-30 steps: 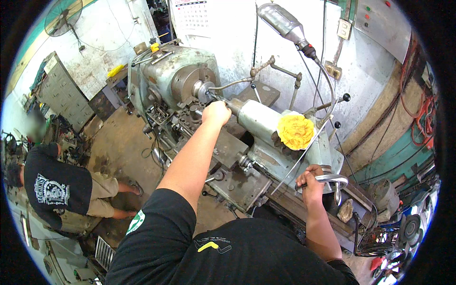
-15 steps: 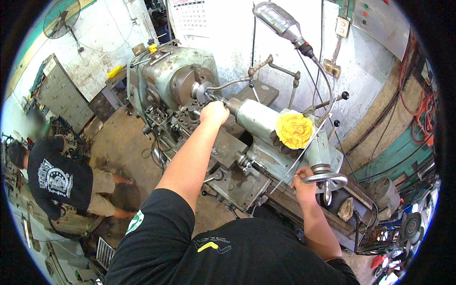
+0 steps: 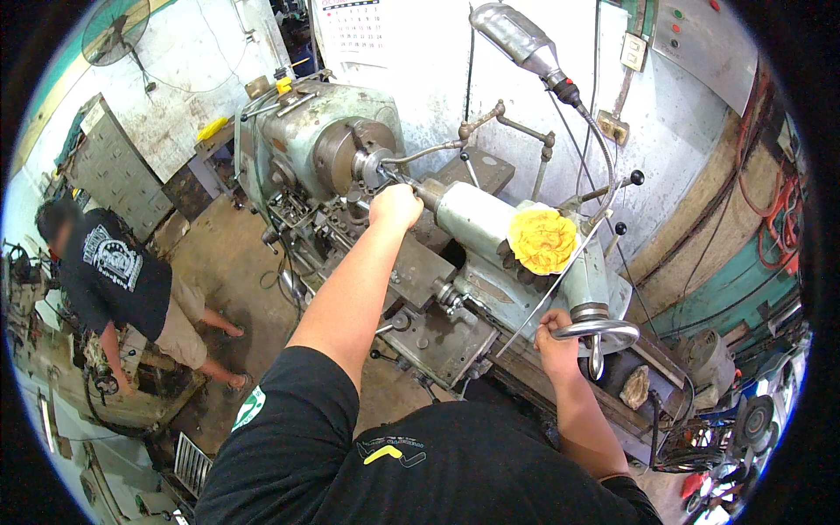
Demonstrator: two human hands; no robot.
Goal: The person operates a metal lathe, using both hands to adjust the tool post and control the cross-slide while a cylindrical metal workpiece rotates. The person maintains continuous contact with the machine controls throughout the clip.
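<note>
A grey-green metal lathe stands before me. Its round chuck (image 3: pixel 339 157) grips a shiny ring-shaped workpiece (image 3: pixel 371 166). My left hand (image 3: pixel 395 208) is closed in a fist between that workpiece and the tailstock (image 3: pixel 472 212), at the tip of the tailstock's quill (image 3: pixel 429 190). What the fingers hold is hidden from above. My right hand (image 3: pixel 557 336) has its fingers curled at the left rim of the tailstock's steel handwheel (image 3: pixel 619 330). The wheel's crank handle (image 3: pixel 597 359) points down toward me.
A crumpled yellow cloth (image 3: pixel 542 240) lies on the tailstock. Above it arches a flexible-neck lamp (image 3: pixel 521 42). The carriage (image 3: pixel 424 271) sits below my left forearm. At left, a co-worker in a black shirt (image 3: pixel 118 267) stands by another machine. A bucket (image 3: pixel 707 357) is at right.
The chuck's jaws show at a different angle. The handwheel's crank handle has shifted slightly left, with my right hand staying at the rim. The co-worker has straightened and turned.
</note>
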